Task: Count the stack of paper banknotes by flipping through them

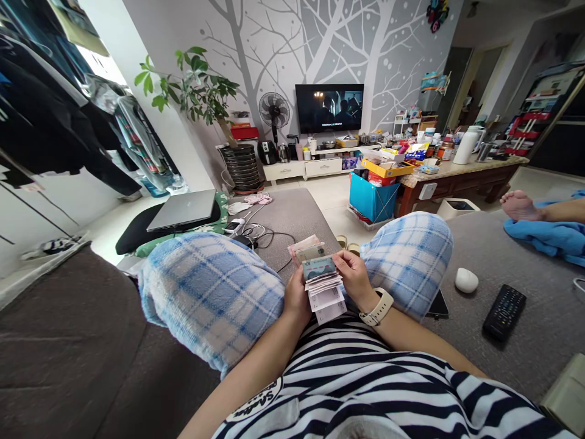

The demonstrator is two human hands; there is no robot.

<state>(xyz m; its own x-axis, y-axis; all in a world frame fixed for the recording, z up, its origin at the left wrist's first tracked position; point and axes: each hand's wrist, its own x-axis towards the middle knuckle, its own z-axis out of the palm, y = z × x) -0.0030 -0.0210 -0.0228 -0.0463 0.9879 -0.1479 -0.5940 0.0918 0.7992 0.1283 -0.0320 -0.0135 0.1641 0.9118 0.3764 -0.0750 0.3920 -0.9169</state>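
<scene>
A stack of papers that look like banknotes and slips is held over my lap, between my raised knees. My left hand grips the stack along its left side, its fingers partly hidden behind the papers. A bluish-green card or note lies on top, and my right hand pinches its right edge between thumb and fingers. Pinkish and brownish notes stick out beyond the far end. White printed slips hang fanned out at the near end.
A laptop lies left, beside tangled cables. To the right are a white rounded case, a black remote and another person's bare foot. A loaded table stands beyond.
</scene>
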